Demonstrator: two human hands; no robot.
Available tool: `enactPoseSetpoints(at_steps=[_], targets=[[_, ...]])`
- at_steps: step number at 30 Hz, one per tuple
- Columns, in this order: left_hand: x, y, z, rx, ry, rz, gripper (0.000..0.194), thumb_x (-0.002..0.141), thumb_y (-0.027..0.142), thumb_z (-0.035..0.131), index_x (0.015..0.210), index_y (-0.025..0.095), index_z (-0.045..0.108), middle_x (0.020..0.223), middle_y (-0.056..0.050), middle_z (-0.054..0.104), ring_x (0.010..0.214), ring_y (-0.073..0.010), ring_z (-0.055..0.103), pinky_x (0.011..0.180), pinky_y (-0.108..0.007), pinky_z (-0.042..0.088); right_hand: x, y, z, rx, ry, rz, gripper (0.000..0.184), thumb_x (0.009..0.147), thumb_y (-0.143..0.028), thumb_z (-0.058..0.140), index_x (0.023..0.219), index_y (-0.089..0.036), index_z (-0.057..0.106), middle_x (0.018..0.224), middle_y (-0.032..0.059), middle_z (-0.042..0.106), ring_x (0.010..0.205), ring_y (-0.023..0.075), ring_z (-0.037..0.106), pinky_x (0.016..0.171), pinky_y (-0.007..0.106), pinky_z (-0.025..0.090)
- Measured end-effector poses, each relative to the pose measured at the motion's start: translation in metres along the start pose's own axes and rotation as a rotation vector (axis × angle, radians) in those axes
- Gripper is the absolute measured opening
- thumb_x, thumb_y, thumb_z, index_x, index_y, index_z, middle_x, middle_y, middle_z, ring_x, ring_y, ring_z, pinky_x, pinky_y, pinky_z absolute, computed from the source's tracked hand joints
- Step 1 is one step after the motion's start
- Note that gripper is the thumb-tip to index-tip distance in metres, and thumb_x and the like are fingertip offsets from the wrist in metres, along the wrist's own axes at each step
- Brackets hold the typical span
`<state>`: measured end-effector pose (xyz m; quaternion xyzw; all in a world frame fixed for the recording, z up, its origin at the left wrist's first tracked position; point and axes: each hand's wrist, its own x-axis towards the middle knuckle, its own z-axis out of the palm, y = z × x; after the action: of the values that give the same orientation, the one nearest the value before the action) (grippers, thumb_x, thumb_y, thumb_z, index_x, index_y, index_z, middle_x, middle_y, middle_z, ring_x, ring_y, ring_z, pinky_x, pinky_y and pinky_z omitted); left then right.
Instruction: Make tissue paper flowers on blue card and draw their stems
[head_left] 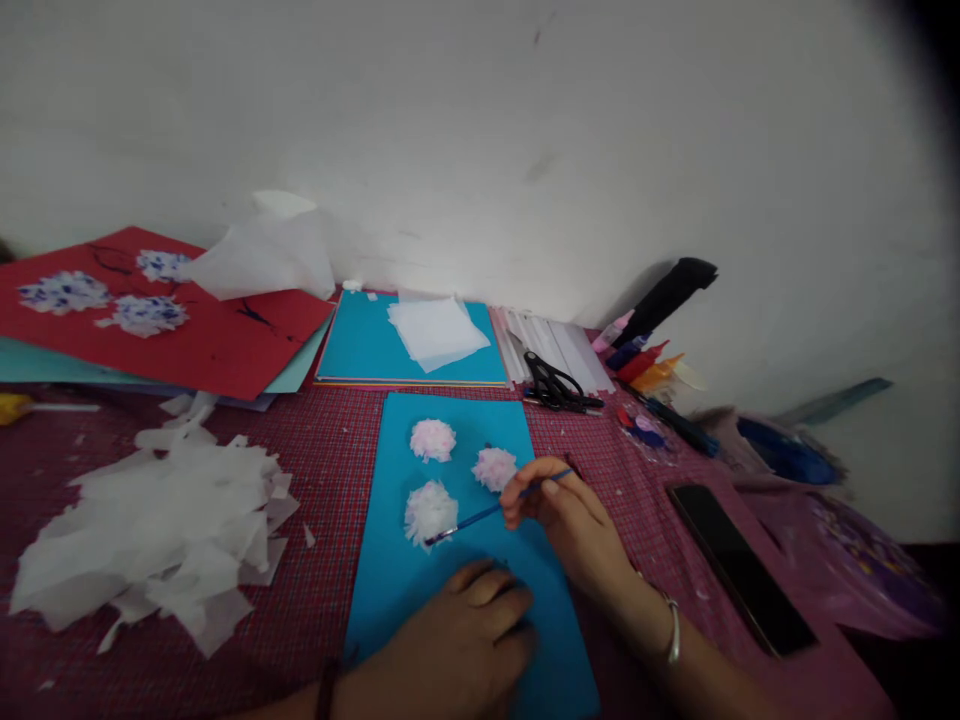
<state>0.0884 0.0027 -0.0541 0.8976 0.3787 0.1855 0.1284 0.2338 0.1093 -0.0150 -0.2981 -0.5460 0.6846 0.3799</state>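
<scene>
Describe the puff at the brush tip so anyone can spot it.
Find the blue sheet under the left hand. Of three on it, take the lowest paper puff in view, at the tip of the paintbrush. It is mostly white; its two neighbours are pinker.

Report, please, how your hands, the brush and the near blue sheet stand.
Right hand holding paintbrush, tip at lower edge of nearest pale puff. Left hand over near blue sheet, blurred, hiding part of it. Two more puffs beyond.
</scene>
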Motion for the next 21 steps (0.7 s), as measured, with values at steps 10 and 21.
enactPoseSetpoints(at_steps=[10,21], targets=[[-0.001,0.007,-0.015,-0.06,-0.116,-0.057,0.031,0.092,0.036,0.052,0.121,0.025,0.053,0.135,-0.002,0.053,0.124,-0.0223,0.043,0.106,-0.043,0.036,0.008,-0.008,-0.005,0.237,0.104,-0.012,0.013,0.087,-0.028,0.053,0.086,-0.019,0.062,0.08,0.0033,0.07,0.066,0.0149,0.063,0.062,0.028,0.051],[0.0,0.001,-0.012,-0.009,-0.107,-0.004,0.039,0.086,0.037,0.061,0.121,0.024,0.053,0.135,-0.003,0.053,0.125,-0.0242,0.045,0.107,-0.042,0.038,0.016,0.006,-0.006,0.314,0.119,0.039,0.016,0.087,-0.033,0.056,0.087,-0.018,0.06,0.081,0.0039,0.069,0.068,0.0144,0.065,0.067,0.029,0.052]])
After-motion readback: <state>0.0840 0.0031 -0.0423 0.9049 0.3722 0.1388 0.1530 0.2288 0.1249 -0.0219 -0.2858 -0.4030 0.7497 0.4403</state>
